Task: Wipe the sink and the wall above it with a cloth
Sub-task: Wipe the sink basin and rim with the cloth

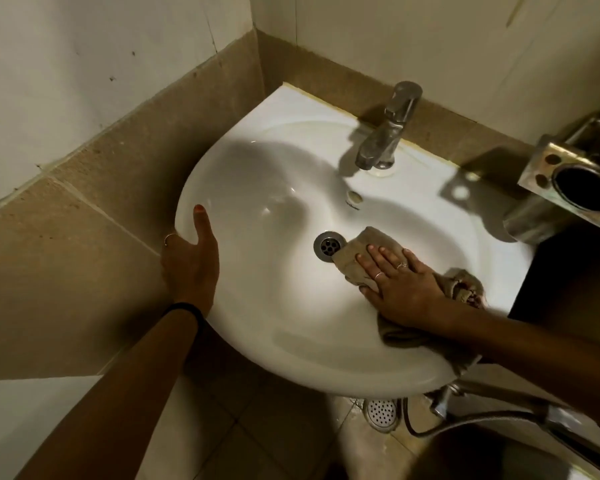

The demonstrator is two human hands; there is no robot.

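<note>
- The right hand [400, 287] lies flat, fingers straight, pressing a beige cloth [355, 261] against the inside of the white sink [257, 341]; the cloth is pinned under the palm rather than clutched, and its bunched end trails behind the wrist over the sink's near right rim.
- Just past the fingertips, the cloth's front edge touches the metal drain [329, 244].
- Across the basin from that hand, the left hand [189, 261] grips the sink's left rim, thumb on top and fingers curled underneath.
- Beyond the drain stands the chrome tap [388, 128], against the tiled wall [430, 39].
- To the right of the wiping hand, a metal holder [568, 174] hangs over the sink's corner.
- Below the basin, a floor drain [381, 415] and a hose [465, 420] show.
</note>
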